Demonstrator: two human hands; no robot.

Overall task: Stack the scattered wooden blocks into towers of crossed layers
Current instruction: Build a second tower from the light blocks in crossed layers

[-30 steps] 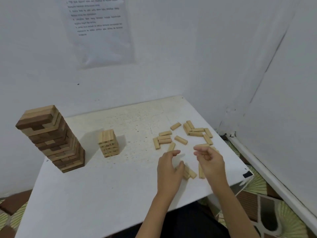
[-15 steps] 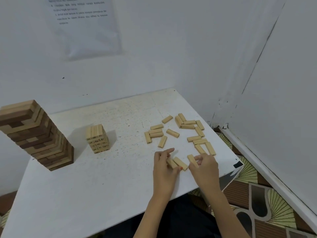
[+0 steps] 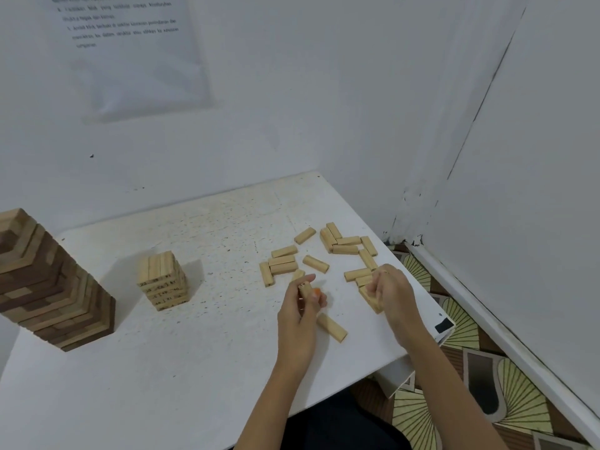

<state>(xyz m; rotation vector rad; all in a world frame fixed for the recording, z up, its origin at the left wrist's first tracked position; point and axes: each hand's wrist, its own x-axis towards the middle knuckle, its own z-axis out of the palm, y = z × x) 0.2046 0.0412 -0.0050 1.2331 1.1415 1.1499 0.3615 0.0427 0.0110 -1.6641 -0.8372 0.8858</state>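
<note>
Hidden: dark tower [image 3: 55,287] cut off at left edge; right palm covers most of its block
Left hand [image 3: 298,316]: pinches a single block [image 3: 304,288]
Right hand [image 3: 394,295]: curled round a pale block [image 3: 370,295]
Loose blocks [image 3: 324,251]: scattered just beyond both hands; lone block [image 3: 331,327] between them
Small tower [image 3: 164,280]: left, well apart, on white table [image 3: 162,368]

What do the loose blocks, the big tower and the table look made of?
Loose blocks: pale wood, matte, apparently unvarnished. Big tower: wood too, in mixed light and dark brown layers, perhaps stained. Table: smooth white board, probably painted or laminated, with yellowish speckled wear toward the wall.
</note>
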